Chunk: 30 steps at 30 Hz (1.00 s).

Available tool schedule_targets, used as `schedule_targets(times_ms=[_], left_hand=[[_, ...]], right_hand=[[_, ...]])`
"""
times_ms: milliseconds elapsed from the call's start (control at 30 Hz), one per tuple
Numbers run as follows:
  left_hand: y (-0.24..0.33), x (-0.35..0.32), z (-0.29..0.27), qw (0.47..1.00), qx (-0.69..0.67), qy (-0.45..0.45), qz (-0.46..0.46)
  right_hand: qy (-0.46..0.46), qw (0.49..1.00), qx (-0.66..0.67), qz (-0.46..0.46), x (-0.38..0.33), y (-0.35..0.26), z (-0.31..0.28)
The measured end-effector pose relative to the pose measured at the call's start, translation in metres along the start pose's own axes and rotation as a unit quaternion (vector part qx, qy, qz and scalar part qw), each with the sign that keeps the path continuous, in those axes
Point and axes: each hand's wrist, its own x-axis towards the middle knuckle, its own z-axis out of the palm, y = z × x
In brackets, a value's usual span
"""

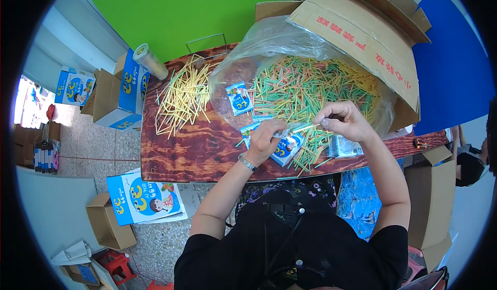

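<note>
Over the table's front part my left hand (pixel 262 144) is closed, with shiny clear plastic (pixel 282 132) at its fingertips. My right hand (pixel 346 121) pinches a few thin yellow and green sticks (pixel 306 127), whose far ends reach toward the left hand. Right below the left hand lies a blue and white packet (pixel 286 149). Another packet (pixel 239 98) rests farther back on the clear plastic, and a third (pixel 250 129) is partly covered by the left hand. Behind both hands spreads a large heap of green, pink and yellow sticks (pixel 305 85).
An open cardboard box (pixel 362 39) lies on its side, its clear liner (pixel 274 34) spilling out. Yellow sticks (pixel 186 96) form a pile at the table's left. Packets (pixel 346 147) sit by my right forearm. Blue printed boxes (pixel 147 199) and a cardboard box (pixel 429 197) stand beside the table (pixel 181 158).
</note>
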Motion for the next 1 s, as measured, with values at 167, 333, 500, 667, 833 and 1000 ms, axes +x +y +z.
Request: schedule_targets(times_ms=[167, 333, 500, 667, 833, 1000], left_hand=[[0.004, 0.000, -0.005, 1.000, 0.004, -0.006, 0.007], [0.002, -0.002, -0.006, 0.999, 0.010, -0.009, 0.047], [0.005, -0.002, -0.003, 0.999, 0.012, -0.008, 0.051], [0.006, -0.004, -0.005, 0.999, -0.014, 0.005, 0.043], [0.008, -0.006, -0.010, 0.998, -0.019, 0.018, 0.054], [0.010, -0.007, -0.005, 0.997, -0.024, 0.021, 0.063]], right_hand=[[-0.019, 0.991, -0.129, -0.014, 0.000, -0.013, 0.005], [-0.030, 0.879, -0.426, -0.212, 0.002, -0.035, 0.023], [0.001, 0.805, -0.540, -0.244, 0.001, -0.030, 0.049], [0.057, 0.858, -0.446, -0.249, 0.002, -0.040, 0.046], [0.073, 0.873, -0.428, -0.222, 0.003, -0.015, 0.024], [0.138, 0.801, -0.582, 0.030, 0.024, 0.088, -0.007]])
